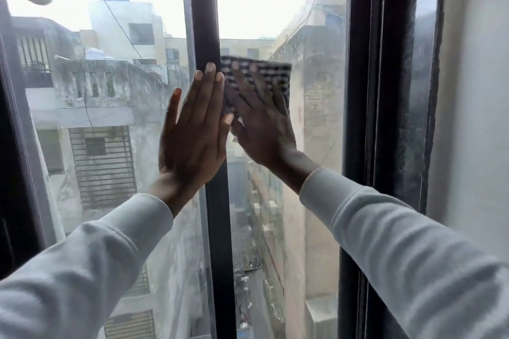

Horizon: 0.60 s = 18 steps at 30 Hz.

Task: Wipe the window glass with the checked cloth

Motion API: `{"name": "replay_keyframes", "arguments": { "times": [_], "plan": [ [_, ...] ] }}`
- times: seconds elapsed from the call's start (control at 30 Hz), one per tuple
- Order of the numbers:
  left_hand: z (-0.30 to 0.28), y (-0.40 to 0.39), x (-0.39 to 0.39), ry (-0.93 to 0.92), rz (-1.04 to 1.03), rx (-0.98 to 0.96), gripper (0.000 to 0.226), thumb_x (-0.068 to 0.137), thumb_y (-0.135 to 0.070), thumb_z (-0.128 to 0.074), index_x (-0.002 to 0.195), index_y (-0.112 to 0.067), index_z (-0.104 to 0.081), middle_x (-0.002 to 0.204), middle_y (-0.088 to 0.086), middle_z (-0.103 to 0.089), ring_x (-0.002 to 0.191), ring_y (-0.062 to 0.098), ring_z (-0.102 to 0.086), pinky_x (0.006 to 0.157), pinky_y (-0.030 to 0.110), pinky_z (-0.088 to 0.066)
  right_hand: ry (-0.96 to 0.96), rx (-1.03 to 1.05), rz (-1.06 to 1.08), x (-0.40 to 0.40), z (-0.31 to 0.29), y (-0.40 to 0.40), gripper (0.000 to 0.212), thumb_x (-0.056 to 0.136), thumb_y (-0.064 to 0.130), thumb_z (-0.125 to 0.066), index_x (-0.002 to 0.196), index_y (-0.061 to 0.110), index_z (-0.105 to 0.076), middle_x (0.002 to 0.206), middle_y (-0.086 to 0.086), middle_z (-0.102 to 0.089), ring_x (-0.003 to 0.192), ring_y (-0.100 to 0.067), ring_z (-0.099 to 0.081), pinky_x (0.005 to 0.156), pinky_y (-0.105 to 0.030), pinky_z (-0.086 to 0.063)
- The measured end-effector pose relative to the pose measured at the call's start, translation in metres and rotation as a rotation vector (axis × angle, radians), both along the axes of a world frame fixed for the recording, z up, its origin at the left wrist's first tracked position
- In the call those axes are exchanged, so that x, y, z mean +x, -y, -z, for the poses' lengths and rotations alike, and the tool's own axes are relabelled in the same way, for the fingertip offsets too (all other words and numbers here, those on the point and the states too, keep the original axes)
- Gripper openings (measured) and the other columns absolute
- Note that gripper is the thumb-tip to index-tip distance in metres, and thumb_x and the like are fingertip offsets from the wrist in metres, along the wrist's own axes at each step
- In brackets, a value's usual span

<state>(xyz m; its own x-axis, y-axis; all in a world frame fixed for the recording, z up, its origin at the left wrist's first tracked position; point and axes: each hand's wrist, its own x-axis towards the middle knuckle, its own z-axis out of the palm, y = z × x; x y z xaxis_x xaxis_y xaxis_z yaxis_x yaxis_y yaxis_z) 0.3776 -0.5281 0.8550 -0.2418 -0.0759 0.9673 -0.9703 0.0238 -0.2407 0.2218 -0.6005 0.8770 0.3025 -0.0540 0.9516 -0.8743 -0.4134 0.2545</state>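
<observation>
Dusty buildings show through a dark-framed window, with two panes split by a centre bar.

Right glass looks hazy and streaked over most of its area, so I judge the wiping far from done; left glass looks just as dull. Free pane lies above, below and right of the cloth, up to the frame. Left hand lies flat and open across the bar, holding nothing. Right hand presses the cloth flat against the right pane, fingers spread.
</observation>
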Motion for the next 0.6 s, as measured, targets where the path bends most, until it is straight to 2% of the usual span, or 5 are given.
{"name": "replay_keyframes", "arguments": {
  "times": [0.23,0.33,0.47,0.53,0.6],
  "plan": [
    [-0.001,0.002,0.003,0.002,0.011,0.035,0.064,0.124,-0.037,-0.027,0.181,-0.012,-0.015,0.19,0.006,-0.012,0.176,0.023,-0.015,0.142,0.047,-0.01,-0.365,0.154,0.08,-0.047,0.211,-0.003,0.068,0.113,0.044,-0.049,0.174,0.032,-0.022,0.185,0.002,-0.007,0.172,-0.028,0.005,0.136,-0.06,-0.009],
    [0.001,0.001,0.002,-0.001,0.004,0.022,0.064,0.124,-0.037,-0.027,0.181,-0.011,-0.015,0.19,0.007,-0.012,0.176,0.023,-0.015,0.141,0.046,-0.011,-0.337,0.117,0.066,-0.057,0.155,0.006,0.061,0.117,0.048,-0.034,0.175,0.032,-0.02,0.184,-0.002,-0.014,0.171,-0.03,-0.008,0.134,-0.062,-0.016],
    [0.001,0.003,0.002,0.006,0.009,-0.008,0.064,0.123,-0.035,-0.029,0.181,-0.011,-0.015,0.189,0.008,-0.013,0.176,0.024,-0.017,0.14,0.049,-0.014,0.106,0.049,0.054,-0.063,0.015,0.014,0.062,0.117,0.049,-0.034,0.174,0.025,-0.026,0.183,-0.008,-0.021,0.17,-0.035,-0.015,0.134,-0.065,-0.015],
    [0.001,0.004,0.002,0.004,0.015,-0.014,0.064,0.123,-0.035,-0.03,0.181,-0.011,-0.016,0.189,0.009,-0.014,0.176,0.025,-0.017,0.14,0.051,-0.016,0.205,0.03,0.08,-0.067,0.003,0.017,0.063,0.117,0.051,-0.033,0.174,0.026,-0.025,0.183,-0.006,-0.019,0.17,-0.033,-0.013,0.135,-0.062,-0.012],
    [0.002,0.004,0.002,0.002,0.016,-0.016,0.064,0.123,-0.035,-0.03,0.181,-0.011,-0.016,0.189,0.008,-0.013,0.176,0.024,-0.017,0.141,0.051,-0.015,0.219,0.038,0.082,-0.064,0.049,0.016,0.064,0.117,0.051,-0.031,0.175,0.026,-0.022,0.184,-0.005,-0.015,0.171,-0.032,-0.009,0.136,-0.061,-0.008]
  ]
}}
